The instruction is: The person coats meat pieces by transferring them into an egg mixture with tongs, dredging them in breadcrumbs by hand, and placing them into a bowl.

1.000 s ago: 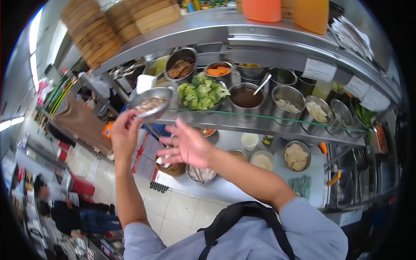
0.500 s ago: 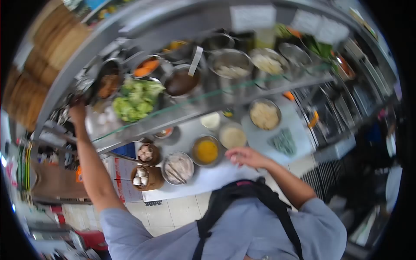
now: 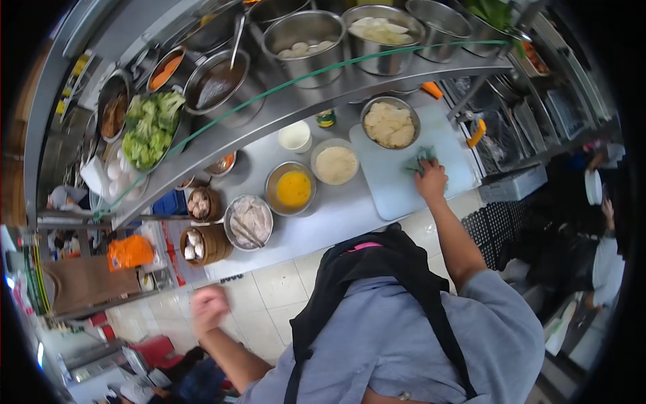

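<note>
My right hand [image 3: 431, 179] is on the cutting board [image 3: 382, 190], its fingers gripping a bunched grey-green cloth [image 3: 414, 161]. My left hand [image 3: 210, 308] hangs over the floor left of my body, away from the counter. Motion blurs its fingers, and I make out nothing held in it. Behind the cloth, a metal bowl of pale, yellowish food [image 3: 389, 123] stands on the board. To the left are a bowl of pale crumbs [image 3: 336, 165], a metal bowl of beaten egg [image 3: 293, 188] and a bowl of whitish food [image 3: 248, 223] with tongs resting in it.
Bamboo steamers [image 3: 210, 246] stand at the counter's left end. A raised steel shelf [image 3: 289, 114] with a glass edge runs across the back, holding broccoli [image 3: 152, 128], eggs [image 3: 120, 176] and several metal pots. Another person [image 3: 599, 262] is at the far right.
My left hand has come down from the shelf's left end to beside my body. My right hand has moved right onto the cloth. The camera view has shifted.
</note>
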A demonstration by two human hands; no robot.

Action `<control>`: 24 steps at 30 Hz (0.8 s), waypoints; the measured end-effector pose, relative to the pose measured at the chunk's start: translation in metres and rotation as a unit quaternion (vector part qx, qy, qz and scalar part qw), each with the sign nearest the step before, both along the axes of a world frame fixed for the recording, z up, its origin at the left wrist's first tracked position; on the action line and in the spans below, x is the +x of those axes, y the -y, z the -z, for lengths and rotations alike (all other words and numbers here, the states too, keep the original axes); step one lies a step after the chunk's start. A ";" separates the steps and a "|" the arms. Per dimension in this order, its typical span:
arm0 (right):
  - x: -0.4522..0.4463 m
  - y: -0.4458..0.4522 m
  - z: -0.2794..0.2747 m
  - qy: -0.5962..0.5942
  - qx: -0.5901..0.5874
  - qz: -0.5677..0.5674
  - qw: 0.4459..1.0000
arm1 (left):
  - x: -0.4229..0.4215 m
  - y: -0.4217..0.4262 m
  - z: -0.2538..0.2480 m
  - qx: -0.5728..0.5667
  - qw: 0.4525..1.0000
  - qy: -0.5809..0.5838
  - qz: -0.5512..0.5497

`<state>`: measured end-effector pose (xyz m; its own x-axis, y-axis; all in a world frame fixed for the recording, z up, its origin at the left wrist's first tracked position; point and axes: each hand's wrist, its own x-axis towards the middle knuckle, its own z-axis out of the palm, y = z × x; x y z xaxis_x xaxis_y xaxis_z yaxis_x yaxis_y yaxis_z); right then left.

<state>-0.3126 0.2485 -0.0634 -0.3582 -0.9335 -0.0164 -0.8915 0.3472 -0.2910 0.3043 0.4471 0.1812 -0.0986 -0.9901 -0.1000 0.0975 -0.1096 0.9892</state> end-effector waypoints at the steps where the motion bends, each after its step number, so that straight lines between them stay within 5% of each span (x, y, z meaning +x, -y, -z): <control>1: -0.003 0.001 0.005 0.000 0.004 -0.015 1.000 | -0.014 -0.022 0.062 0.105 0.982 -0.154 -0.006; 3: -0.015 0.008 0.017 0.092 -0.044 -0.089 0.991 | -0.060 -0.065 0.194 0.329 0.935 -0.118 -0.060; 4: -0.020 0.013 0.019 0.138 -0.068 -0.123 0.980 | -0.066 -0.105 0.269 0.377 0.898 0.220 0.050; 5: -0.018 0.014 0.012 0.135 -0.067 -0.135 0.979 | -0.072 -0.144 0.339 0.404 0.740 0.497 0.205; 6: -0.003 0.013 -0.009 0.143 -0.062 -0.186 0.970 | -0.085 -0.173 0.373 0.426 0.673 0.547 0.256; 7: 0.013 0.014 -0.028 0.149 -0.059 -0.236 0.958 | -0.102 -0.171 0.357 0.429 0.679 0.542 0.249; 9: 0.039 0.018 -0.048 0.183 -0.088 -0.280 0.938 | -0.139 -0.162 0.299 0.377 0.811 0.438 0.090; 10: 0.052 0.021 -0.049 0.180 -0.093 -0.287 0.936 | -0.141 -0.164 0.332 0.383 0.780 0.481 0.116; 13: 0.086 0.011 0.025 0.175 -0.062 -0.351 0.918 | -0.166 -0.144 0.342 0.287 0.853 0.434 0.044; 16: 0.107 -0.031 0.028 0.215 0.124 -0.631 0.735 | -0.207 -0.080 0.300 0.195 0.873 0.444 0.055; 17: 0.109 -0.044 0.024 0.269 0.177 -0.657 0.682 | -0.223 -0.058 0.288 0.189 0.911 0.367 0.007; 19: 0.103 -0.056 0.007 0.319 0.174 -0.626 0.690 | -0.266 -0.015 0.254 0.226 0.950 0.195 -0.085; 24: 0.083 -0.055 -0.025 0.447 0.005 -0.553 0.703 | -0.388 0.065 0.220 0.316 0.906 -0.229 -0.167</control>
